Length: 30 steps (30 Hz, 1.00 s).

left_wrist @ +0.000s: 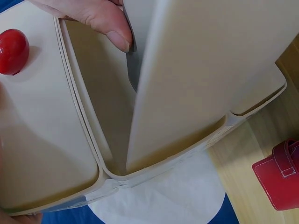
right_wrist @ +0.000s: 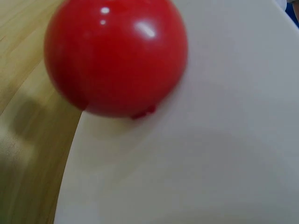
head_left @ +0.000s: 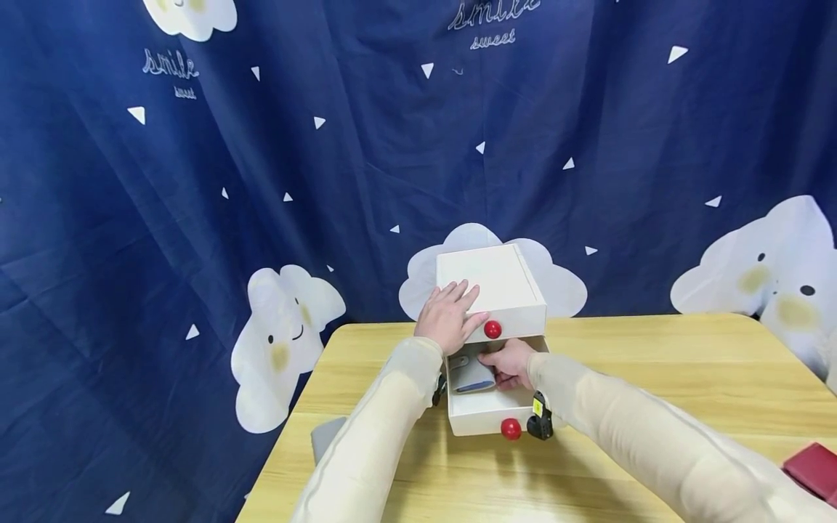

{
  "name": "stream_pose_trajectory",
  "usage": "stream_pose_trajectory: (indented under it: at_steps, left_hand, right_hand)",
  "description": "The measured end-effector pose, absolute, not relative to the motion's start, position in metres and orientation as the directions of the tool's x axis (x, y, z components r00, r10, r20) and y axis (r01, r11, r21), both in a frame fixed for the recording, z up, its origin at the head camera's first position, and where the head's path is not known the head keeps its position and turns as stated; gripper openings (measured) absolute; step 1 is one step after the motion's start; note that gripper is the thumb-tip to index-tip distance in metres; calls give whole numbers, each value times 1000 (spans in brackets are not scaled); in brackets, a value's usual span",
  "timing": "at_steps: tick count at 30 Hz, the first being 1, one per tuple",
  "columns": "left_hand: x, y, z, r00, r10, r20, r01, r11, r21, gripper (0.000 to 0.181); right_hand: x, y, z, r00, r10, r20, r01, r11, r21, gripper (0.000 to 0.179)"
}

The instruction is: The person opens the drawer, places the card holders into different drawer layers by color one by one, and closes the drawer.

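Observation:
A white two-drawer box (head_left: 490, 272) stands at the back of the table, its lower drawer (head_left: 474, 423) pulled out and the upper one closed. My left hand (head_left: 447, 319) rests with spread fingers on the box's top front edge, left of the upper red knob (head_left: 492, 329). Inside the lower drawer, my right hand (head_left: 513, 361) pinches the right edge of a grey wallet (head_left: 472, 372) with a snap strap. In the left wrist view, the thumb (left_wrist: 117, 39) lies against the grey wallet; the drawer front hides much of it. The lower red knob (right_wrist: 117, 56) fills much of the right wrist view.
A red wallet (head_left: 813, 468) lies at the table's right edge. Partly behind my left forearm is a grey flat object (head_left: 325, 437) on the wooden table (head_left: 628, 378). A dark blue curtain (head_left: 366, 145) with clouds hangs behind.

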<state>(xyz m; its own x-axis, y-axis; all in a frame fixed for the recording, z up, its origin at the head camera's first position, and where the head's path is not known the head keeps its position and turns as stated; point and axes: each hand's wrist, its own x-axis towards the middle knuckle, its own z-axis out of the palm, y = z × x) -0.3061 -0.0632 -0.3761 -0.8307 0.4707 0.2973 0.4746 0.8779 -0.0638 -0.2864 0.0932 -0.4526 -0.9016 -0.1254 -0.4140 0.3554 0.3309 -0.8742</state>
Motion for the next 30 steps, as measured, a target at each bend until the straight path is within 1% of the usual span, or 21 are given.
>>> stream_pose_trajectory:
  at_steps: [7,15,21,25,30]
  left_hand:
    - [-305,-64,-376,-836,466,290,469,881,-64,63]
    - [-305,-63,-374,-836,468,285,469,880,-71,63]
    - [-306,-63,-374,-841,465,275,465,883,-71,64]
    - [-308,-63,-376,-825,476,305,480,875,-66,63]
    - [-309,-63,-377,-822,475,315,485,873,-51,62]
  right_hand:
    - [-281,92,-445,-902,-115,-416,357,341,-870,34]
    - [-274,92,-437,-902,-134,-411,348,336,-875,32]
    - [-272,96,-435,-895,-148,-421,345,367,-864,35]
    - [-271,101,-432,-893,-166,-419,337,369,-866,31]
    - [-269,109,-425,-889,-215,-404,321,334,-886,24]
